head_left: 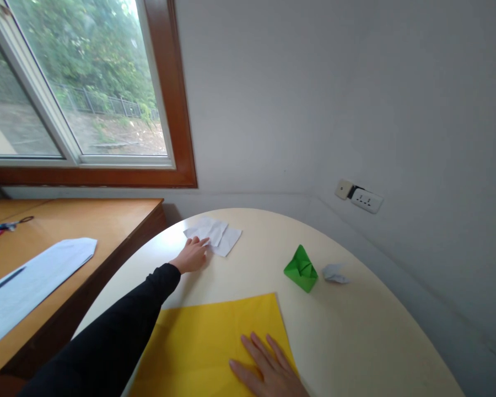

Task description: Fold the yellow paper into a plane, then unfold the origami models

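Head view: two hands on paper at a round worktop (355,331).
Left hand (193,255), fingers loosely spread, touches crumpled white paper (219,236); right hand (268,369) presses flat, fingers spread, on yellow sheet (206,342).

I can read no text, label, brand or number anywhere in my view. The long white sheet (28,284) on the wooden counter (86,220) at the left carries a dark stroke, but it is too blurred for me to tell whether that is writing.
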`<state>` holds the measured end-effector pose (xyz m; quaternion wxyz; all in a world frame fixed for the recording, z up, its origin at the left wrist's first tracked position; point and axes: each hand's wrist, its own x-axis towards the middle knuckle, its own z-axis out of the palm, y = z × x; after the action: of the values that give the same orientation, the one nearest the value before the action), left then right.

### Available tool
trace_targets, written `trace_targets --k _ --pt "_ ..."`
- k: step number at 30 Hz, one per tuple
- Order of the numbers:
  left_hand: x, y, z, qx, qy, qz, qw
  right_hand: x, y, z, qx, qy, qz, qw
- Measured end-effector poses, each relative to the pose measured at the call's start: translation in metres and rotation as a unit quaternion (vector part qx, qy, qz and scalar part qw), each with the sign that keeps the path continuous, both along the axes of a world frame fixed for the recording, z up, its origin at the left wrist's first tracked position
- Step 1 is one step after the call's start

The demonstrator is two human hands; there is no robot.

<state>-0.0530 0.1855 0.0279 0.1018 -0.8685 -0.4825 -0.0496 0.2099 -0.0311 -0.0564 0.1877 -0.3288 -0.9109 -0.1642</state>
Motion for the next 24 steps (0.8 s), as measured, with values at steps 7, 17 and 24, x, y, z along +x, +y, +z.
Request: trace_targets --k 7,17,24 --pt "0.009 0.017 0.004 0.017 -0.056 0.008 0.998 0.001 0.003 0.005 0.08 0.008 0.012 0.997" --pt "0.036 0.059 -0.031 -0.126 -0.072 0.157 0.977 0.003 0.004 0.008 0.113 -0.007 0.001 0.994" --pt "-0.001 0.058 -0.036 -0.102 -0.103 0.284 0.948 0.007 0.008 0.007 0.092 -0.017 0.013 0.995"
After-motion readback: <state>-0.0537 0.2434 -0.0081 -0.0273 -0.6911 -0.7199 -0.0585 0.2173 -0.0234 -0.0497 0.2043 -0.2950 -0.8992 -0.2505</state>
